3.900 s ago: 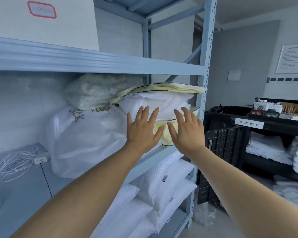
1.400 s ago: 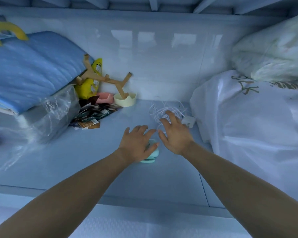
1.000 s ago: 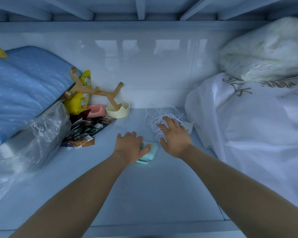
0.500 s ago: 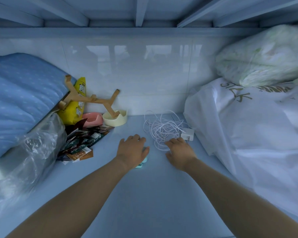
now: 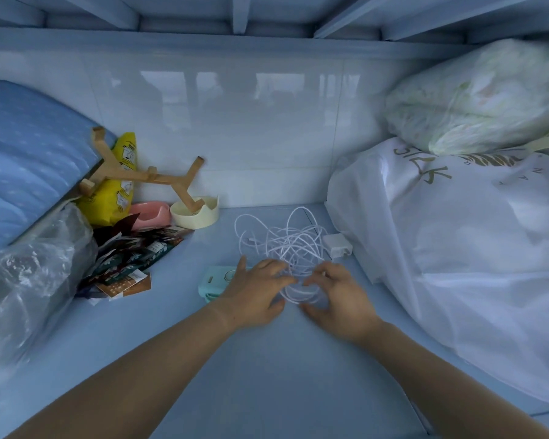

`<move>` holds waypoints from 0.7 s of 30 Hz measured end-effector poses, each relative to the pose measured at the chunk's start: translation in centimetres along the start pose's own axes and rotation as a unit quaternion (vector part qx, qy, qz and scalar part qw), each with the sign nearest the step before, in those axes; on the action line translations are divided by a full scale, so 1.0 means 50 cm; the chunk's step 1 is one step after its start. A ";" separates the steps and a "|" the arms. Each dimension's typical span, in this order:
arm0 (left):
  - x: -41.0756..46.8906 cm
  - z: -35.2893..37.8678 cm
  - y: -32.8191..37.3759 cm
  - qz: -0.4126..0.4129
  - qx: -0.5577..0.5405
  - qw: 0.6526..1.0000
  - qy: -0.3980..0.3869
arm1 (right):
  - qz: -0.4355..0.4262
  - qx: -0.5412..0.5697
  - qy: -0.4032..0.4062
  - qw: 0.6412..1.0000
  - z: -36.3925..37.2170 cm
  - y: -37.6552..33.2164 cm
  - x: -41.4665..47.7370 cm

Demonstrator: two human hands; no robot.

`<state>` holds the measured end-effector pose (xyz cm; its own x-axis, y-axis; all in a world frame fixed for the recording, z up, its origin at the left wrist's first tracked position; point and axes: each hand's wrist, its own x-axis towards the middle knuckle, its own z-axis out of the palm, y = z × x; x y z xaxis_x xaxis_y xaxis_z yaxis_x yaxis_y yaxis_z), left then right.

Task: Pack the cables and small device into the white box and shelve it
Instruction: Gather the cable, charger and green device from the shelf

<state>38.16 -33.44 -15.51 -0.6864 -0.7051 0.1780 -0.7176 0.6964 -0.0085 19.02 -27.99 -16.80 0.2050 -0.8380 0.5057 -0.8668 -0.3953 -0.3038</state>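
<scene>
A tangle of white cable [image 5: 287,240] lies on the blue shelf [image 5: 267,369], with a white charger block [image 5: 336,245] at its right end. A small teal device [image 5: 212,282] lies flat just left of the tangle. My left hand [image 5: 254,294] covers the device's right edge, and its spread fingers lie on the cable's near loops. My right hand [image 5: 341,297] is beside it, with fingers and thumb curved around the same loops and a gap still between them. The two sets of fingertips almost meet. No white box is in view.
A big white bag [image 5: 457,264] with a pale bundle [image 5: 476,99] on top fills the right side. At the left are blue bedding [image 5: 29,160], a clear plastic bag [image 5: 29,280], snack packets [image 5: 130,261], a wooden stand [image 5: 146,175], a pink dish [image 5: 148,213] and a cream bowl [image 5: 195,212].
Both hands slid forward and toward each other onto the cable's near loops. My left hand moved right, which uncovered most of the teal device. The view moved closer to the shelf.
</scene>
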 end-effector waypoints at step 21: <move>0.007 -0.014 -0.030 0.044 -0.061 0.985 0.158 | -0.056 0.079 0.130 0.987 -0.022 -0.009 0.052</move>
<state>39.05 -34.63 -14.73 -0.6612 -0.5775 0.4788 -0.6235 0.7780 0.0773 19.44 -29.57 -14.49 0.1533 -0.6689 0.7274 -0.7595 -0.5507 -0.3464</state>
